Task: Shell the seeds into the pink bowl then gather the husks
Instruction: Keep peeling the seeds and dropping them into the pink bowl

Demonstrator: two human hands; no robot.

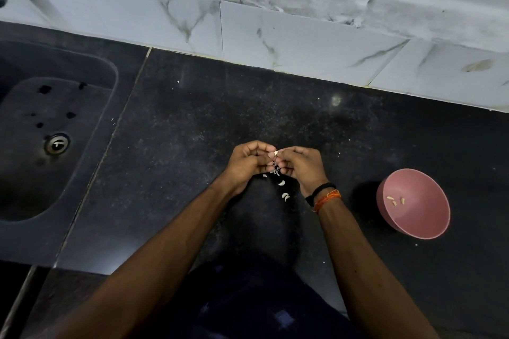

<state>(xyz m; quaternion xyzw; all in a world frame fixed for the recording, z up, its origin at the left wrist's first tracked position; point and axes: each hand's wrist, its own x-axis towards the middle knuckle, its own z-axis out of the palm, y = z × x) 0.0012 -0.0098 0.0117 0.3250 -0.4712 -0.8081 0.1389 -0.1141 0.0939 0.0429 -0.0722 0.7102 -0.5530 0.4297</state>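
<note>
Nearest: my two forearms, reaching forward over the black countertop (176,129); on my right wrist a black band (319,190) and an orange thread (327,198). Next: a small scatter of pale husks (283,190) lying on the counter just below and between my hands. Next: my left hand (246,165) and my right hand (301,166), held close together above the counter, fingers of both curled inward, fingertips meeting in the middle and pinching one pale seed (275,152) between them; dark bits of shell show just under the pinch, too small to tell clearly. To my right, well apart from the hands: the pink bowl (429,228), standing on the counter, tipped slightly toward me, holding three shelled kernels (396,201) near its inner wall. To my left, set into the counter: a dark sink (33,173) with a metal drain (57,143) and a few dark spots on its floor. Farthest: a white marbled tile wall (275,36) running along the back edge of the counter, with a tap base at its far left corner, blurred.
</note>
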